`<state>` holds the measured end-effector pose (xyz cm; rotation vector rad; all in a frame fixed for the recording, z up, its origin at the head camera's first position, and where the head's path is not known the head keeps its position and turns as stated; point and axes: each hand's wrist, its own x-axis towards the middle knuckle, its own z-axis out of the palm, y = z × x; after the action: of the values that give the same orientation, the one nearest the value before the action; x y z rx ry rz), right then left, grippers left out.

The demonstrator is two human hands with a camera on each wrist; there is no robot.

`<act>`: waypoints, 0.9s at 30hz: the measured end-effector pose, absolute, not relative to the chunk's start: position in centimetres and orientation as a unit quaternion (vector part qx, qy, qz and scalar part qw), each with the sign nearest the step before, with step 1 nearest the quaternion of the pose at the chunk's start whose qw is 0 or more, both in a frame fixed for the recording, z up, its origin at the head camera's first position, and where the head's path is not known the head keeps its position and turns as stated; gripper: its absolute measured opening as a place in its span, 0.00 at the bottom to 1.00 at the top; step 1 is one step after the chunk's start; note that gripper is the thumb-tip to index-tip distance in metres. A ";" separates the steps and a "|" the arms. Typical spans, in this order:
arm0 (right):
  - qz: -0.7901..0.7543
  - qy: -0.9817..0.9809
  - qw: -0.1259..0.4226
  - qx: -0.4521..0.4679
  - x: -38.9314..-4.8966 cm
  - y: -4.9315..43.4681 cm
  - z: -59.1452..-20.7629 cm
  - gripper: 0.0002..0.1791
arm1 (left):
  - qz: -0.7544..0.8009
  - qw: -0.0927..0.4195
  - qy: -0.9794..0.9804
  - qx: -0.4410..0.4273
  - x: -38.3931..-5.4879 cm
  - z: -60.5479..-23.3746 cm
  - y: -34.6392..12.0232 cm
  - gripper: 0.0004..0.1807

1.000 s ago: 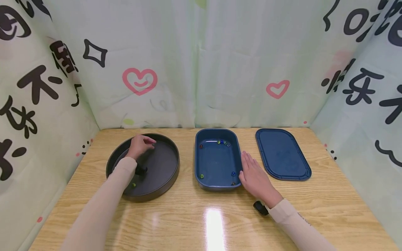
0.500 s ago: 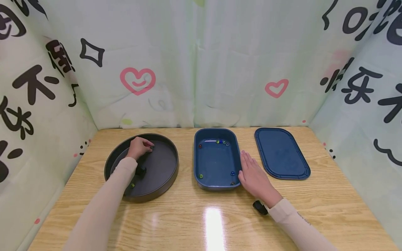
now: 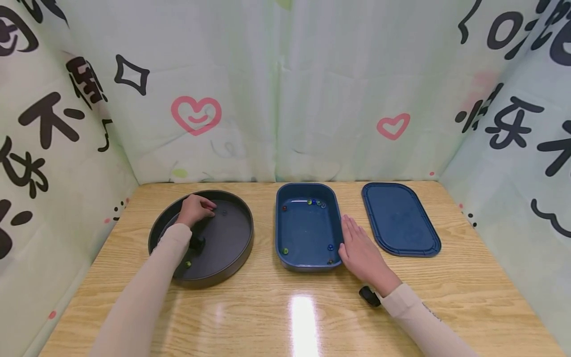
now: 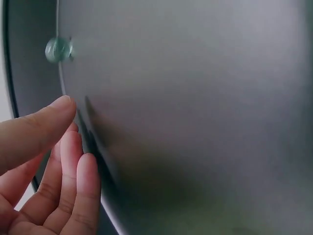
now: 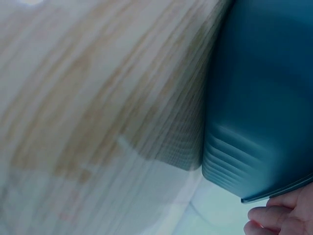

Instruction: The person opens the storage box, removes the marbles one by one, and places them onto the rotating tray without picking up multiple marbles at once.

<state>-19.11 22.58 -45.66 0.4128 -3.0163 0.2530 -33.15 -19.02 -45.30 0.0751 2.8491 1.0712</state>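
In the head view, my left hand [image 3: 195, 210] is inside the round dark pan [image 3: 232, 248], near its far side. Its thumb and fingers [image 4: 88, 181] are loosely bent with nothing visible between them. A clear greenish marble [image 4: 57, 49] lies just beyond the fingertips, near the pan's wall. Another marble, yellow-green [image 3: 188, 264], sits in the near part of the pan. My right hand [image 3: 363, 253] lies with straight fingers along the right side of the blue rectangular container [image 3: 308, 266], touching it. Several marbles [image 3: 285, 251] are spread over that container's floor.
A flat blue lid [image 3: 401, 218] lies on the wooden table [image 3: 250, 317], right of the container. Printed curtains [image 3: 312, 99] stand behind the table and at both sides.
My left hand has shifted slightly left and toward me in the pan. The clear marble, earlier at the fingertips, now lies apart to their right. My right hand stays put.
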 end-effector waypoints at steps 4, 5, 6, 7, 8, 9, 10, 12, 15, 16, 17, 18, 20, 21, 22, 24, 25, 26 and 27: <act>0.084 -0.986 0.044 0.134 -19.1 22.6 -45.8 0.34 | 0.353 0.045 0.934 0.032 -33.1 -44.9 -19.1 0.11; 0.085 -0.986 0.044 0.134 -19.1 22.6 -45.8 0.34 | 0.353 0.045 0.934 0.035 -33.1 -44.7 -19.1 0.12; 0.085 -0.986 0.044 0.134 -19.1 22.6 -45.8 0.34 | 0.353 0.044 0.934 0.038 -33.0 -44.5 -19.1 0.12; 0.086 -0.986 0.044 0.134 -19.1 22.7 -45.8 0.34 | 0.352 0.044 0.934 0.043 -33.0 -44.3 -19.0 0.12; 0.086 -0.986 0.044 0.134 -19.0 22.7 -45.8 0.34 | 0.351 0.043 0.934 0.048 -33.0 -44.1 -19.0 0.12; 0.087 -0.986 0.044 0.134 -19.0 22.7 -45.8 0.34 | 0.351 0.043 0.934 0.053 -32.9 -43.9 -18.9 0.13; 0.088 -0.986 0.045 0.135 -19.0 22.7 -45.8 0.34 | 0.352 0.043 0.933 0.057 -32.9 -43.7 -18.8 0.13; 0.088 -0.986 0.042 0.134 -19.0 22.7 -45.8 0.34 | 0.353 0.042 0.932 0.070 -32.8 -43.1 -18.6 0.13; 0.090 -0.986 0.039 0.135 -19.0 22.7 -45.8 0.34 | 0.361 0.035 0.928 0.087 -32.6 -42.3 -18.0 0.13; 0.091 -0.986 0.036 0.135 -19.0 22.7 -45.8 0.34 | 0.364 0.032 0.926 0.093 -32.5 -42.0 -17.8 0.13; 0.091 -0.986 0.034 0.134 -19.0 22.7 -45.7 0.34 | 0.367 0.028 0.924 0.099 -32.5 -41.7 -17.5 0.13; 0.091 -0.986 0.036 0.135 -19.0 22.7 -45.8 0.34 | 0.371 0.023 0.922 0.107 -32.3 -41.4 -17.2 0.12; 0.090 -0.986 0.039 0.136 -19.1 22.7 -45.8 0.34 | 0.376 0.013 0.918 0.122 -32.1 -40.9 -16.6 0.12; 0.090 -0.986 0.041 0.136 -19.1 22.7 -45.8 0.34 | 0.379 0.011 0.917 0.127 -32.0 -40.6 -16.3 0.12; 0.090 -0.986 0.042 0.135 -19.1 22.7 -45.9 0.34 | 0.383 0.011 0.914 0.133 -31.8 -40.3 -16.0 0.12; 0.087 -0.986 0.046 0.136 -19.1 22.7 -45.9 0.34 | 0.390 0.014 0.910 0.139 -31.6 -39.8 -15.3 0.12; 0.086 -0.986 0.046 0.135 -19.1 22.7 -45.9 0.34 | 0.394 0.018 0.908 0.140 -31.5 -39.5 -14.9 0.12; 0.086 -0.986 0.047 0.136 -19.1 22.7 -45.9 0.34 | 0.399 0.022 0.906 0.141 -31.4 -39.2 -14.5 0.12; 0.086 -0.986 0.047 0.136 -19.1 22.6 -45.9 0.34 | 0.404 0.026 0.903 0.143 -31.3 -38.9 -14.1 0.13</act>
<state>-19.08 22.65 -45.87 0.4138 -3.0079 0.2609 -31.28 -14.12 -38.88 0.4414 2.7907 1.2494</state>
